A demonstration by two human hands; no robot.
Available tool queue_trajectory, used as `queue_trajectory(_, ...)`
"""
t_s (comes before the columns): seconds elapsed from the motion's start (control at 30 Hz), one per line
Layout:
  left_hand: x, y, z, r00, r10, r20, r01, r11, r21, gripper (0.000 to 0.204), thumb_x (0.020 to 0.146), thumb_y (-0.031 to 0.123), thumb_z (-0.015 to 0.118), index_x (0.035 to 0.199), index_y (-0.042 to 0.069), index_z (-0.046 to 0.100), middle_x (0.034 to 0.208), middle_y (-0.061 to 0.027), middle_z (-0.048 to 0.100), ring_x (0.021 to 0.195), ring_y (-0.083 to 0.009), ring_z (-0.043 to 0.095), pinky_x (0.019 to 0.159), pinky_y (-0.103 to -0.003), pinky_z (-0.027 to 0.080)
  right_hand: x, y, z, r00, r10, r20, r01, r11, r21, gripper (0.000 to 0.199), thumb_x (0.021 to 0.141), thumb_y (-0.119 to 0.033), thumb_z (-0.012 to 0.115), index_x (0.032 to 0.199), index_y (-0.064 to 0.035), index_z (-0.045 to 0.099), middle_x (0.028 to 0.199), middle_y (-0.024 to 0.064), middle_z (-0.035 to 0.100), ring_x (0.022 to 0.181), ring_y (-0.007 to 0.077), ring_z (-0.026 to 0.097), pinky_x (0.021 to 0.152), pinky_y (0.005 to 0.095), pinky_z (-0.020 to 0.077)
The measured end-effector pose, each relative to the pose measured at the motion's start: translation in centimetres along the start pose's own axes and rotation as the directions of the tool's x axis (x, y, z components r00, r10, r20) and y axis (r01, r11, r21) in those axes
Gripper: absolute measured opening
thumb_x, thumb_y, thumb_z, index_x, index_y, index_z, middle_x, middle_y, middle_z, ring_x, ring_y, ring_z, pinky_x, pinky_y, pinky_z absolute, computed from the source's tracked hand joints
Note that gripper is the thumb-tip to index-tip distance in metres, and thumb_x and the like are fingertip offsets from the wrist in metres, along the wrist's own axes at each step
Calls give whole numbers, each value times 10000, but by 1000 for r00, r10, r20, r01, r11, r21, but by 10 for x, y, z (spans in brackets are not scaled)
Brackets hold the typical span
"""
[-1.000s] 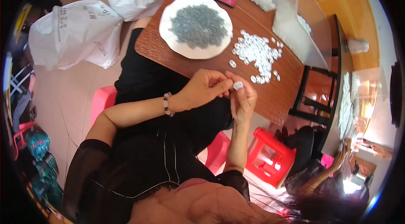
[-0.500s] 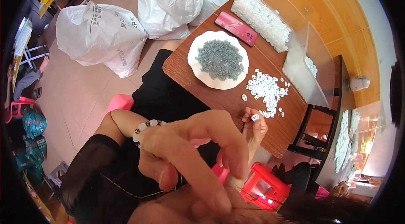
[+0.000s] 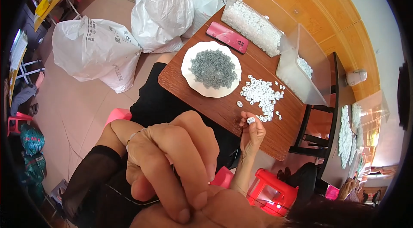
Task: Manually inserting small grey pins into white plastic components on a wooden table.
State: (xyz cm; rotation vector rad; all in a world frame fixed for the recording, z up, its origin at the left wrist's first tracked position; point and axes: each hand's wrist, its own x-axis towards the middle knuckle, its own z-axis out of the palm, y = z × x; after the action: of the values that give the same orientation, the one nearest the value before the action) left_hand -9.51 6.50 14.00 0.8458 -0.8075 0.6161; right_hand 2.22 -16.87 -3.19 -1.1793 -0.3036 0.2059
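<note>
A: What fills the floor on the left?
B: Two white sacks (image 3: 97, 52), bulging, rest side by side on the tiled floor, just beside the table (image 3: 223, 112).

A: And the table itself?
B: A brown wooden top juts in from the upper right. At its far edge stand two clear bins (image 3: 258, 24), one packed with white pieces, the other nearly bare. A pink phone (image 3: 227, 37) lies flat between the packed bin and a white plate (image 3: 189, 77) heaped with grey parts (image 3: 214, 68).

A: Where are the hands?
B: The left hand (image 3: 172, 163) is raised close to the camera, well off the table, its fingers curled loosely; whether it grips anything cannot be told. The right hand (image 3: 251, 135) is at the table's near edge, pinching one small white piece (image 3: 251, 120) between thumb and fingertips.

A: And the rest of those pieces?
B: A loose pile of white pieces (image 3: 262, 97) lies scattered on the wood to the right of the plate, just above the right hand. A red stool (image 3: 271, 189) stands on the floor below the table edge.
</note>
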Motion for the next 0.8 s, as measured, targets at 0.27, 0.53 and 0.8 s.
queue_trajectory(0.27, 2, 9, -8, 992, 113, 63, -108, 992, -70, 359, 1008, 299, 464, 849, 118, 730, 981, -22, 654, 951, -179, 519, 741, -302, 463, 14, -16, 4, 999, 34, 7, -32, 987, -156, 318, 926, -206, 634, 1124, 42, 643, 1052, 147, 686, 898, 142, 621, 756, 252, 470)
queue_trajectory(0.53, -12, 1, -19, 955, 245, 164, -223, 964, -144, 345, 980, 305, 540, 786, 53, 674, 875, -60, 637, 703, -191, 599, 571, -283, 464, 50, -90, -2, 994, -103, 32, 104, 828, -551, 238, 925, -178, 635, 1069, 5, 684, 1008, 68, 699, 914, 110, 606, 812, 259, 469)
queue_trajectory(0.8, -53, -46, -34, 877, -374, 302, 314, 921, 229, 161, 884, 118, 603, 752, 30, 622, 824, -92, 605, 661, -188, 606, 573, -290, 476, 89, -144, -30, 957, -286, -51, 191, 750, -633, 280, 933, -164, 617, 1119, 42, 654, 1016, 77, 696, 850, 93, 594, 772, 222, 456)
